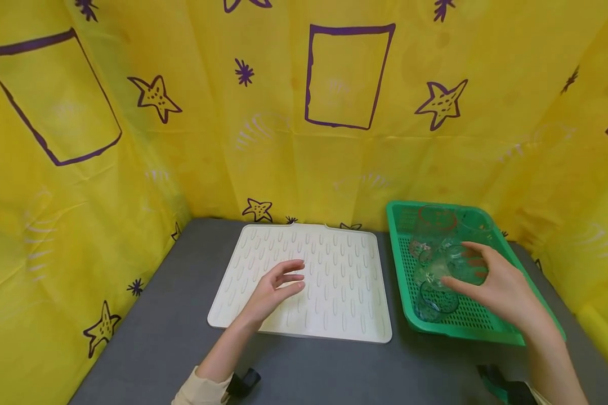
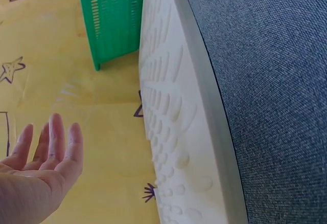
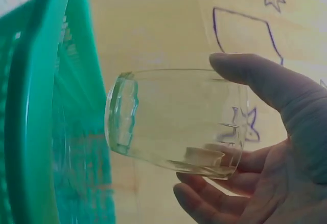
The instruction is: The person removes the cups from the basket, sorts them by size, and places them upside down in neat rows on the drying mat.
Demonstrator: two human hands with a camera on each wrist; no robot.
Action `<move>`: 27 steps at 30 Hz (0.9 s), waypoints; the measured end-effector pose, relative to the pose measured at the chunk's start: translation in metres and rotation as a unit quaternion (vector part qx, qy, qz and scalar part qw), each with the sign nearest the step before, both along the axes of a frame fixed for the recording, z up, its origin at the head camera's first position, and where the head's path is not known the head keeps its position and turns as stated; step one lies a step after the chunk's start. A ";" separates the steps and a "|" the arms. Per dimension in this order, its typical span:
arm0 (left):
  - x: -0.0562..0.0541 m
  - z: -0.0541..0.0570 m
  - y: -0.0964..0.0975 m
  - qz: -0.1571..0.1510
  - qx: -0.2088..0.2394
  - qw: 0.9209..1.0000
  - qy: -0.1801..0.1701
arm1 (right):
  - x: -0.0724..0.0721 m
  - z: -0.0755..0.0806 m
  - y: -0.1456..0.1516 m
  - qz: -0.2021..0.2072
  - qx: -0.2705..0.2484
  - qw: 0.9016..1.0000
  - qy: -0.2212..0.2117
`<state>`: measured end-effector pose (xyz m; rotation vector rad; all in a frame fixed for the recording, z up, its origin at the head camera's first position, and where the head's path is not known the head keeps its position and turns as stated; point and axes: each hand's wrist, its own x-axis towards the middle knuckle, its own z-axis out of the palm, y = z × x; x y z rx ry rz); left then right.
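My right hand (image 1: 506, 289) grips a clear drinking glass (image 3: 173, 88) between thumb and fingers, above the green basket (image 1: 400, 270). In the right wrist view the glass's thick base points toward the basket and its rim toward my palm. Below it in the basket lie several more clear glasses, among them a bluish one (image 1: 437, 304) at the near left and one with red markings (image 1: 436, 220) at the back. My left hand (image 1: 271, 292) hovers over the white ridged drying mat (image 1: 334, 281), fingers loosely bent and holding nothing.
A dark grey table (image 1: 152, 337) carries the mat and, to its right, the basket. Yellow cloth (image 1: 284, 152) with purple drawings hangs behind and along both sides. The basket's raised green rim stands around the glasses.
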<state>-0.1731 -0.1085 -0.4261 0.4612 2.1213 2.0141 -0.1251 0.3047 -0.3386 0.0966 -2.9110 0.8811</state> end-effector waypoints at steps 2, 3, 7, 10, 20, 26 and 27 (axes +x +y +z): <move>0.000 0.000 0.002 -0.005 0.002 1.000 0.001 | -0.002 0.000 -0.008 0.008 -0.011 1.000 -0.001; 0.000 0.000 0.003 -0.008 0.003 1.000 0.002 | -0.004 0.000 -0.011 0.011 -0.017 1.000 -0.003; 0.001 0.000 0.007 -0.017 0.007 1.000 0.006 | -0.008 -0.003 -0.025 0.028 -0.034 0.999 -0.008; 0.002 0.001 0.011 -0.025 0.008 1.000 0.009 | -0.011 -0.006 -0.034 0.037 -0.046 0.998 -0.006; 0.004 0.003 0.027 -0.058 0.017 0.998 0.021 | -0.019 -0.021 -0.066 0.071 -0.094 0.993 0.004; 0.004 0.004 0.037 -0.064 0.006 0.997 0.031 | -0.022 -0.028 -0.082 0.091 -0.107 0.990 0.011; 0.004 0.004 0.038 -0.065 0.006 0.997 0.034 | -0.023 -0.029 -0.084 0.094 -0.108 0.990 0.012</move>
